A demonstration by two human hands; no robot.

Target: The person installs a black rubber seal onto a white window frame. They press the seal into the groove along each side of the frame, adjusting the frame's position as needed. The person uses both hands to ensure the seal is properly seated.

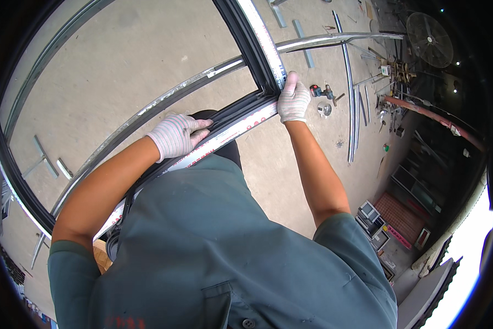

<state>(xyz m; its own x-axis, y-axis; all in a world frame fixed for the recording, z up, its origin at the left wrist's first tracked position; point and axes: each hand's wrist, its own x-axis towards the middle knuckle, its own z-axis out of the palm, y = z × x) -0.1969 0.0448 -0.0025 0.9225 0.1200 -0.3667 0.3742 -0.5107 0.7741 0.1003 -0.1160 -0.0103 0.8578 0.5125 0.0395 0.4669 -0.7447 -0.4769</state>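
Observation:
A large rectangular metal frame [225,137], seemingly for a window or door, lies in front of my body, its near bar against my waist. Its outer faces carry white printed film; the inner profile is black. My left hand [174,137], in a striped knit glove, rests on the near bar. Thumb and fingertips touch the black inner channel, and whether they pinch a strip there is hidden. At the frame's near right corner, my gloved right hand [294,100] grips the outer edge, thumb upward. A black strip [127,203] hangs beside my waist, near a dark coil [113,245].
Curved metal rails [147,109] run beneath the frame. On the concrete floor to the right lie a cordless drill [321,91], a round clear container [324,108] and long metal bars [348,103]. A pedestal fan [429,40] and stacked small frames [370,222] stand farther right.

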